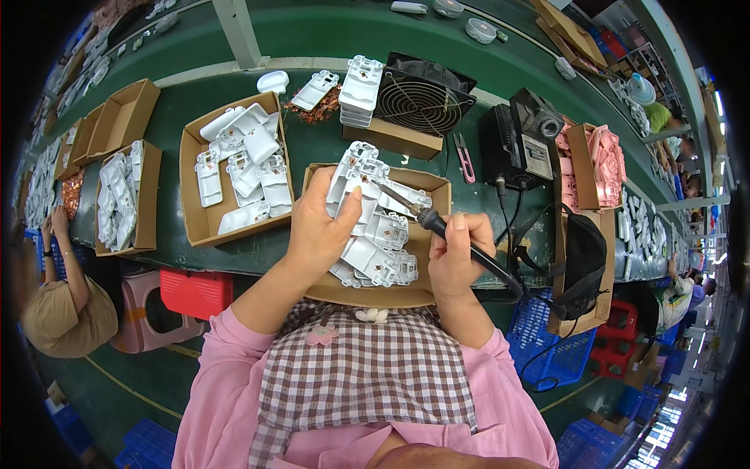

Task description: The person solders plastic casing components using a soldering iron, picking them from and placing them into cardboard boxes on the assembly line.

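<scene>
My left hand [319, 223] is closed on a white plastic housing [361, 168], fingers behind it and thumb on its front. In my right hand [462, 254] is a soldering iron [432, 222], gripped by its dark handle. Its metal tip points left and reaches the housing's face; whether it touches I cannot tell. Below both hands, a cardboard box [367, 295] holds several more white housings [383, 254]. To the left, another cardboard box [234, 228] contains white plastic parts [250, 160].
A black fan [426, 98] stands behind, beside stacked white housings [361, 90] and small copper-coloured pieces [319, 109]. Tweezers with pink handles [465, 159] lie near a black soldering station [516, 144]. Pink parts [604, 164] fill a box at right. A co-worker [58, 305] sits at far left.
</scene>
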Motion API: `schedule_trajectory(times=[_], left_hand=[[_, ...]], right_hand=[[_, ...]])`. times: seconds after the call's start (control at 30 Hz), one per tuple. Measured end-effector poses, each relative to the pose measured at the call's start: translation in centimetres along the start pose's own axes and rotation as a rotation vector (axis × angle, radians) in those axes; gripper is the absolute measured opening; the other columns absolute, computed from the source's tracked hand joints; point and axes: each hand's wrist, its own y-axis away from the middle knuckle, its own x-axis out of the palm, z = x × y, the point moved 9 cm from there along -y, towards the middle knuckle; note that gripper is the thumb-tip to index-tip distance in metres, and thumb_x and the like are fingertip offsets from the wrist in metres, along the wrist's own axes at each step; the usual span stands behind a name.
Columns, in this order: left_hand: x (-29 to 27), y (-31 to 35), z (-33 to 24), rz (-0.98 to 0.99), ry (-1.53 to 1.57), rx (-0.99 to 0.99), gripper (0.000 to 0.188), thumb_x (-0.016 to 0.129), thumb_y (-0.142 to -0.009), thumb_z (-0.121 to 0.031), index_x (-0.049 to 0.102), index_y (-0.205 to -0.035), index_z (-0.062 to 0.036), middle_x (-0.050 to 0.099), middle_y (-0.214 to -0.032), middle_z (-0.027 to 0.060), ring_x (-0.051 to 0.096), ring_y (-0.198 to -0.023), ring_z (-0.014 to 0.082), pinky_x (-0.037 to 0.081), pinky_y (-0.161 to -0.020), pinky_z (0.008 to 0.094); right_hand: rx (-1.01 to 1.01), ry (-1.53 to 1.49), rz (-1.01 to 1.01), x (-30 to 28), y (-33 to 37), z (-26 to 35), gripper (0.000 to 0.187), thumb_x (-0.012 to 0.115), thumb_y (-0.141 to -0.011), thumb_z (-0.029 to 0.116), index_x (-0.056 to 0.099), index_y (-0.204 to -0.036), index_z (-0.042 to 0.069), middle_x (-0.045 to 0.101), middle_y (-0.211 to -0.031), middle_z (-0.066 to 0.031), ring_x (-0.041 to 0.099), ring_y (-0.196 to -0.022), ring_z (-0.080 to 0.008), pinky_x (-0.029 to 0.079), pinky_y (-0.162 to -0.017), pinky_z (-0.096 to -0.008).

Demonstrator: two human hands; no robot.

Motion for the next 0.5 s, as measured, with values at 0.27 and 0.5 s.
schedule_trajectory(times=[0.27, 0.5], left_hand=[[-0.08, 0.09, -0.52, -0.018, -0.042, 0.061, 0.022, 0.061, -0.087, -0.012, 0.054, -0.105, -0.0004, 0.064, -0.086, 0.0124, 0.063, -0.074, 0.0173, 0.049, -0.066, 0.0299], [-0.05, 0.08, -0.44, -0.013, -0.050, 0.064, 0.022, 0.061, -0.087, -0.012, 0.053, -0.105, -0.0002, 0.064, -0.087, 0.0131, 0.063, -0.075, 0.0187, 0.049, -0.067, 0.0305]], right_hand=[[0.019, 0.031, 0.022, 0.07, -0.02, -0.43, 0.016, 0.054, -0.090, 0.009, 0.046, -0.076, 0.004, 0.055, -0.065, -0.0069, 0.042, -0.043, -0.0067, 0.034, -0.037, -0.0200], [0.030, 0.038, 0.017, 0.07, -0.02, -0.55, 0.017, 0.054, -0.090, 0.009, 0.046, -0.076, 0.004, 0.055, -0.066, -0.0069, 0.042, -0.043, -0.0063, 0.035, -0.037, -0.0196]])
